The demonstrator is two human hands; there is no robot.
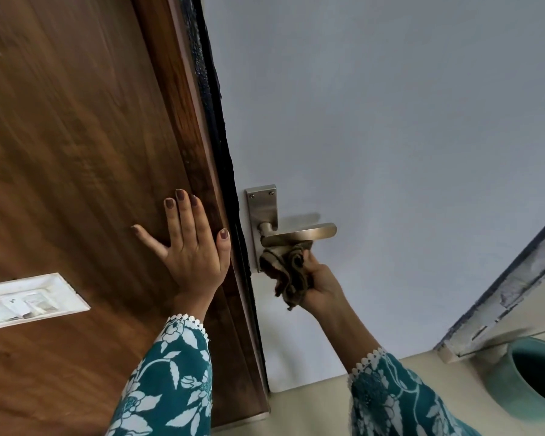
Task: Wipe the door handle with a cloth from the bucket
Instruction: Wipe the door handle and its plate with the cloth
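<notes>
Right now the right hand point(320, 283) is closed around a bunched brown cloth point(288, 269), pressing it up against the underside of the metal lever door handle point(299, 234) on the pale door point(390, 121), while the left hand point(191, 247) lies open and flat on the wooden frame point(76, 152), holding nothing. To do this well, I'd say she should wrap the cloth round the lever and draw it along to the tip, then rub the neck and back plate point(263, 206). The teal bucket point(535, 379) stands on the floor, well apart to the right.
</notes>
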